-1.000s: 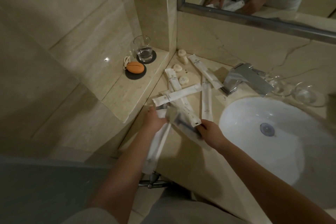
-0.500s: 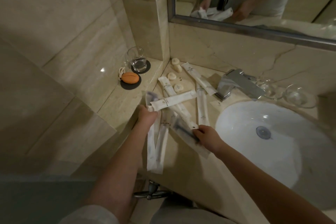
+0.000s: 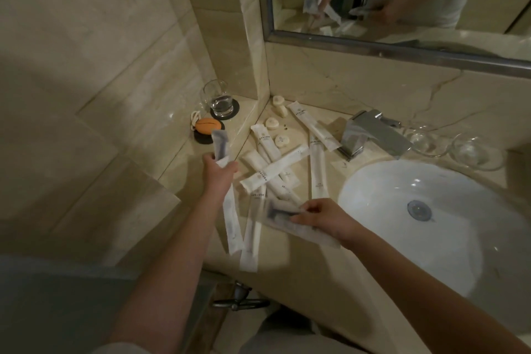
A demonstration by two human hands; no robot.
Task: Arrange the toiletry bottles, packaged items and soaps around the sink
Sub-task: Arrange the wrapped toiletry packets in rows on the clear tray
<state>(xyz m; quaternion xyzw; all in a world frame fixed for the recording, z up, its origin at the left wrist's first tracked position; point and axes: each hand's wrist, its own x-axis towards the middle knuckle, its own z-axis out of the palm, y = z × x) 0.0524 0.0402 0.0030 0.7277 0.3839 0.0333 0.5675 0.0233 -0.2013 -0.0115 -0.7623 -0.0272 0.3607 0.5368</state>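
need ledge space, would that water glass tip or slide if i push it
The glass looks rigid and breakable, so probably unforgiving if knocked. The water sits low, likely steadying it. Its black coaster may slide along.

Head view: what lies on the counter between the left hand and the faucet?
White packets lie crossed between the left hand and the faucet, with a small round soap at their far edge; the head view shows it.
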